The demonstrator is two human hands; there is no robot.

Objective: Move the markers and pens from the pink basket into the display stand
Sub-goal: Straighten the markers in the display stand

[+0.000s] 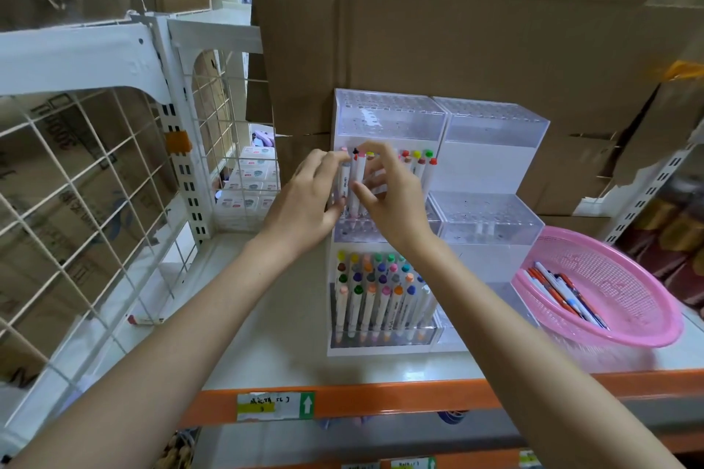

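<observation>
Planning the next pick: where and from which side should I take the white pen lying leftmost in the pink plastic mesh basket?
Pinch the white pen at its far end, coming straight down through the open top of the pink plastic mesh basket. It lies flat along the left wall, with orange pens packed against its right side, so mid-barrel looks crowded; the far end seems freest.

Cardboard boxes (476,49) behind, white wire rack (95,183) left, orange shelf edge (381,398)

Two display stands: left stand (388,118), right stand (495,133). One pink basket (632,289). Two hands: left hand (304,202), right hand (396,206). Markers (381,301) in lowest tier: roughly two dozen.
</observation>
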